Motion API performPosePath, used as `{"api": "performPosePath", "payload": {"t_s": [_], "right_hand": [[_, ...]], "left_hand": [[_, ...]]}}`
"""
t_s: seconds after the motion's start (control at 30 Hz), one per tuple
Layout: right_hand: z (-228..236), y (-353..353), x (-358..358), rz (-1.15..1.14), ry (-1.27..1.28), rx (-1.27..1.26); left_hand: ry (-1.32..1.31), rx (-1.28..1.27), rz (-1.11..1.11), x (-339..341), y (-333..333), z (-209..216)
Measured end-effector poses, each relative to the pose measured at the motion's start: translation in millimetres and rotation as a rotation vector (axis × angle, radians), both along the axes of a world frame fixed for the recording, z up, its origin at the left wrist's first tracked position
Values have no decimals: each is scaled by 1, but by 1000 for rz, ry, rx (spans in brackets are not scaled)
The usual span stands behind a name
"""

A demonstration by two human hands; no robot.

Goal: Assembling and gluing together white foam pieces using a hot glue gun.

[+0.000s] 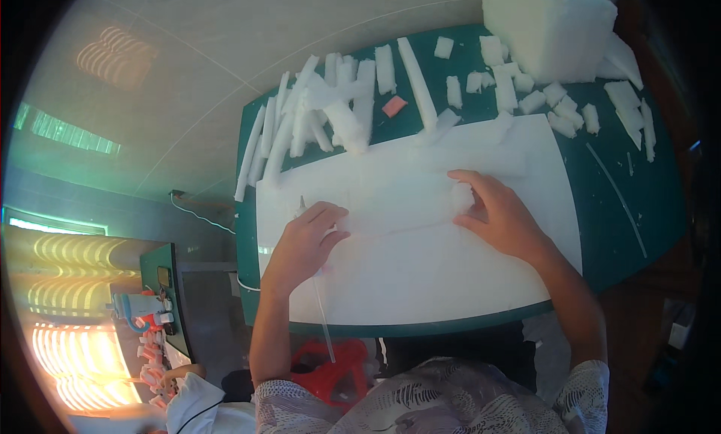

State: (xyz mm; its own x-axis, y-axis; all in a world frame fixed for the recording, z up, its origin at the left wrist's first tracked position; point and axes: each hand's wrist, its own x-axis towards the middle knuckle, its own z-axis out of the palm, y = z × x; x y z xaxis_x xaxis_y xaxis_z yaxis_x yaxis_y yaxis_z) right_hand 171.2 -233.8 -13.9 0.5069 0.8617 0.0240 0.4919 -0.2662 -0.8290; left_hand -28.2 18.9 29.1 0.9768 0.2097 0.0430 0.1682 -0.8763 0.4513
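Note:
Both my hands are over a white board (420, 284) on the green table. My right hand (503, 216) has its thumb and fingers curled round the end of a white foam piece (462, 199). The piece seems to reach across to my left hand (309, 238), whose thumb and fingers close on its other end. Its outline blends into the board. Beyond the left hand pokes a thin pointed nozzle (303, 202). A clear stick (323, 314) trails from under that hand past the table's front edge. Whatever joins them is hidden, perhaps a glue gun.
White foam strips (289, 126) are heaped at the back left, beside a pink block (394, 106). Small foam chunks (556, 96) and a large white block (552, 32) occupy the back right. A red stool (338, 370) stands below. Another person's sleeve (195, 404) shows lower left.

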Motion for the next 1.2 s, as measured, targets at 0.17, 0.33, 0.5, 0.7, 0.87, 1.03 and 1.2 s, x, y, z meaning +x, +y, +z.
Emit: {"api": "performPosePath", "payload": {"t_s": [0.17, 0.33, 0.5, 0.7, 0.87, 1.03, 1.2], "right_hand": [[-10, 0, -1, -26, -29, 82], [-9, 1, 0, -24, -35, 66], [-10, 1, -1, -23, -36, 94], [-8, -1, -1, -27, -9, 57], [-9, 0, 0, -7, -45, 62], [-1, 0, 1, 11, -16, 43], [-5, -2, 1, 2, -1, 36]], "left_hand": [[-17, 9, 11, 2, -4, -2], [-36, 34, 5, 1, -4, -3], [-67, 62, -11, -1, -2, -7], [-77, 59, -9, 0, -6, -8], [-81, 49, 4, -1, -5, -9], [-111, 40, 32, -3, -6, -9], [-40, -61, 46, -5, -5, -6]]}}
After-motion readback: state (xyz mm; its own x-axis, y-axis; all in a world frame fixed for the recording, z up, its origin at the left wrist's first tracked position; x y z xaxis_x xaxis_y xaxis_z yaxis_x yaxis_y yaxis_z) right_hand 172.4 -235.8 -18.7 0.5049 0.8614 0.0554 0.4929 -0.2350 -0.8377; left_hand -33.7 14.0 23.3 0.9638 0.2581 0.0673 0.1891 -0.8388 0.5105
